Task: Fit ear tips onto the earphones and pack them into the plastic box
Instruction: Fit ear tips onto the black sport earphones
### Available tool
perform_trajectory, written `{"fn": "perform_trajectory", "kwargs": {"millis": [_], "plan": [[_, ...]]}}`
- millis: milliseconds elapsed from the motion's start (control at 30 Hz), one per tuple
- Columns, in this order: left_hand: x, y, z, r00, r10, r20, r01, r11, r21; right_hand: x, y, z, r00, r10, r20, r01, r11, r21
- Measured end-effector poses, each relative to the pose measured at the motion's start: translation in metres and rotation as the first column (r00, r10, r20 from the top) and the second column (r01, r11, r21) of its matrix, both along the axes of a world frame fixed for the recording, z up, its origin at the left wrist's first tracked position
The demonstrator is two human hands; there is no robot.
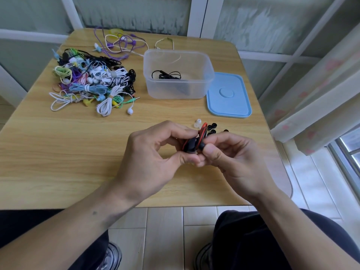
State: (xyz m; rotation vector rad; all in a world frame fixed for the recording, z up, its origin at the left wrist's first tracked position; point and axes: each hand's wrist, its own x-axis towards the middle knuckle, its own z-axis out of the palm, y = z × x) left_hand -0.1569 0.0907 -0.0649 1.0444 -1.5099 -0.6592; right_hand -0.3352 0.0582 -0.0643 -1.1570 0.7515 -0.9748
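Both hands meet over the table [58, 152]: the left hand [155, 152] grips the red-and-black earphones [191, 145], the right hand [229, 158] pinches them. The plastic box [177, 75] stands at twelve o'clock.

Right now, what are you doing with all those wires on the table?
A person is fitting ear tips onto earphones. The left hand holds a coiled red-and-black earphone, while the right hand pinches a black piece at its earbud. Spare ear tips lie just beyond the hands. The clear plastic box already holds one black earphone, its blue lid beside it. A colourful pile of earphones waits.
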Motion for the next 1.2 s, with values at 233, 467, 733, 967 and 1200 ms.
{"fn": "perform_trajectory", "kwargs": {"millis": [233,467,733,967,1200], "plan": [[-0.006,0.001,0.003,0.963,-0.029,-0.269,0.071,0.986,0.149,0.001,0.001,-0.002,0.994,-0.092,-0.053,0.083,0.986,-0.147],[-0.006,0.000,0.001,0.938,-0.075,-0.338,0.137,0.977,0.163,0.003,0.004,0.001,0.993,-0.101,-0.056,0.096,0.991,-0.092],[-0.008,-0.001,0.001,0.965,-0.049,-0.258,0.091,0.984,0.152,0.003,0.003,0.005,0.998,-0.015,0.060,0.004,0.983,0.183],[-0.006,-0.010,0.008,0.938,-0.030,-0.346,0.111,0.970,0.218,0.002,0.001,0.020,0.990,-0.129,-0.060,0.128,0.992,-0.018],[-0.004,-0.014,0.009,0.802,0.080,-0.591,0.223,0.879,0.422,-0.009,-0.007,0.016,0.900,-0.386,-0.203,0.321,0.901,-0.293]]}}
